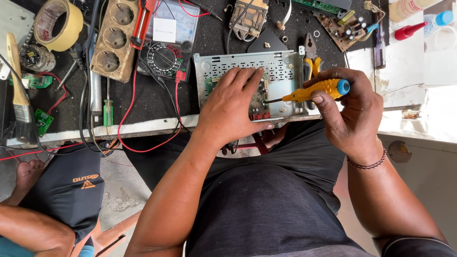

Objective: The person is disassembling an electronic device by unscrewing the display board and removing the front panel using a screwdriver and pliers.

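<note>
A grey perforated metal chassis (285,71) with a circuit board inside lies at the front edge of the black bench. My left hand (235,107) presses flat on its left half, fingers spread over the board. A yellow screwdriver (312,91) with a blue cap is gripped in my right hand (352,112). Its tip points left into the chassis, close to my left fingertips.
Yellow-handled pliers (312,59) lie behind the chassis. Left of it sit a multimeter (166,54) with red leads, a wooden socket strip (114,38), a tape roll (59,24), a brush (19,90) and a green screwdriver (108,112). Another person's leg (33,223) is at lower left.
</note>
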